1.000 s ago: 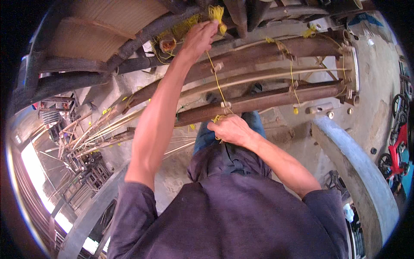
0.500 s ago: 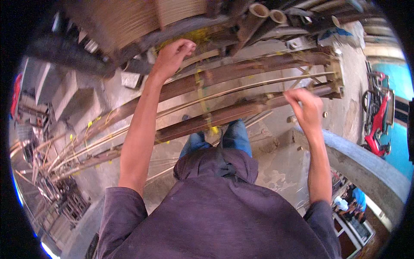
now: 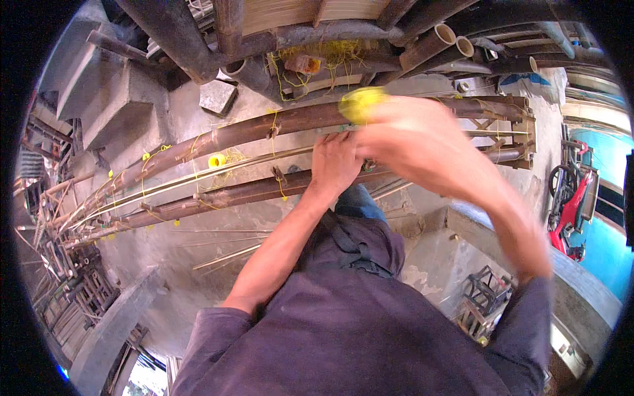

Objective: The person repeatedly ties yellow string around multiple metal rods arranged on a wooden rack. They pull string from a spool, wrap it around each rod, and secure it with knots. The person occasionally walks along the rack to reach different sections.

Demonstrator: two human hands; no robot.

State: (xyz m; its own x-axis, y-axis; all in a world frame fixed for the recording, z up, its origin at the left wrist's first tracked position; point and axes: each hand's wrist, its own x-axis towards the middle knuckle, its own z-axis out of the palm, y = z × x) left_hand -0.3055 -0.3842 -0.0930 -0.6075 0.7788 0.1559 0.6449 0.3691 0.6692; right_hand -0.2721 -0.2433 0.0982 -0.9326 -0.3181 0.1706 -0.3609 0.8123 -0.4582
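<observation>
Two long brown bamboo poles [image 3: 224, 143] run side by side across the view, tied at intervals with yellow string. Between them lie thin pale bamboo strips [image 3: 257, 158]. My left hand [image 3: 335, 158] is closed over these strips near the middle, its fingertips toward the far pole. Just beyond it and to the right, my right hand [image 3: 393, 122] is smeared by motion. A bright yellow bundle of string [image 3: 362, 104] shows at its fingers, over the far pole. My right hand and forearm hide the strips beneath.
A yellow roll [image 3: 216, 160] lies between the poles on the left. Concrete blocks [image 3: 135, 109] stand at the far left. Tangled yellow string [image 3: 330, 56] hangs on a bamboo structure beyond. A concrete ledge [image 3: 508, 244] and a red motorcycle [image 3: 573, 204] are at right.
Both hands, apart before, have come together over the poles: the left moved right and nearer, the right moved left and farther out. The yellow bundle now shows at my right hand.
</observation>
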